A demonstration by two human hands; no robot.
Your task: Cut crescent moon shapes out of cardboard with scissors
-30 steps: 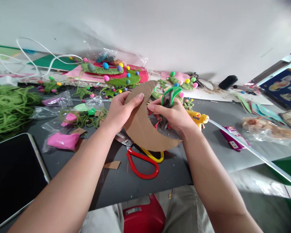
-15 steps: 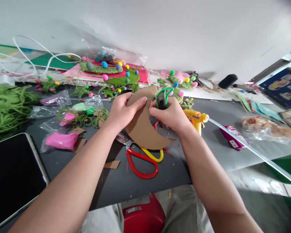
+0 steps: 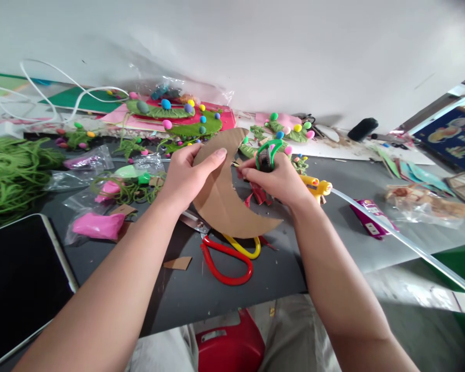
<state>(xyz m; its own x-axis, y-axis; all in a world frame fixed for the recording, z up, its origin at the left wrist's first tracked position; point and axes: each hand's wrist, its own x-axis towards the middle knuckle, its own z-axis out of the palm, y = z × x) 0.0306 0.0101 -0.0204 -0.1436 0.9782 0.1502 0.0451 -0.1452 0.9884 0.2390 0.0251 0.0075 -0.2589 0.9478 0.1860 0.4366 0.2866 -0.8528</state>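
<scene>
My left hand (image 3: 189,173) pinches a brown cardboard crescent (image 3: 220,201) by its left, outer side, thumb lying on the face. The crescent is tilted over the table with its hollow side to the right. My right hand (image 3: 279,178) is closed around small green-handled scissors (image 3: 265,155); the green loops stick up above the fist, and a small tip shows near the crescent's inner edge, apart from it. Below the cardboard lie large scissors (image 3: 228,266) with one red and one yellow handle, blades partly covered. Red scraps (image 3: 259,194) lie between the crescent and my right hand.
A yellow glue gun (image 3: 318,187) with a long clear glue stick (image 3: 387,225) lies at right. Green yarn (image 3: 15,175), a black-screened tablet (image 3: 23,279) and a bagged pink lump (image 3: 98,226) are at left. Green leaf pieces with pompoms (image 3: 196,126) line the back.
My right hand with the green-handled scissors has drawn back a little to the right from the crescent's inner edge. My left hand and the crescent have shifted slightly left.
</scene>
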